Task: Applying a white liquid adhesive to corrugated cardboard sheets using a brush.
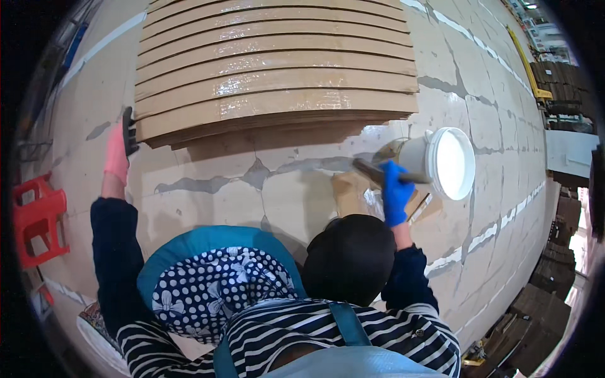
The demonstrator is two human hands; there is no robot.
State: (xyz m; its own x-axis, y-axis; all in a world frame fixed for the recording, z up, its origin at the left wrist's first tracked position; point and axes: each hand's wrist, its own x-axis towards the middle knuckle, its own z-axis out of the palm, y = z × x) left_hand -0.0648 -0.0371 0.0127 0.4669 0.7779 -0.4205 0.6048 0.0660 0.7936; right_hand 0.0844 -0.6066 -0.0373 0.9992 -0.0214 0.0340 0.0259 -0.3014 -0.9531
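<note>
A stack of flat brown cardboard (277,82) lies ahead of me, its sheets fanned in overlapping rows with shiny clear tape along the middle. My left hand (122,146), in a pink glove with black fingers, is at the near left corner, its fingers stretched along the cardboard's edge. In a blue glove, my right hand (396,192) is closed round a brown stick-like handle (369,171). One end of the handle reaches the rim of a white bucket (413,154) with white contents (451,164). Whether the handle bears bristles is hidden.
Near my right hand, a piece of cardboard (350,192) lies on the tiled, grey-patched floor (283,211). A red plastic stool (39,220) stands at the left. More dark cardboard stacks (539,315) line the far right, below a yellow bar-like object (524,63).
</note>
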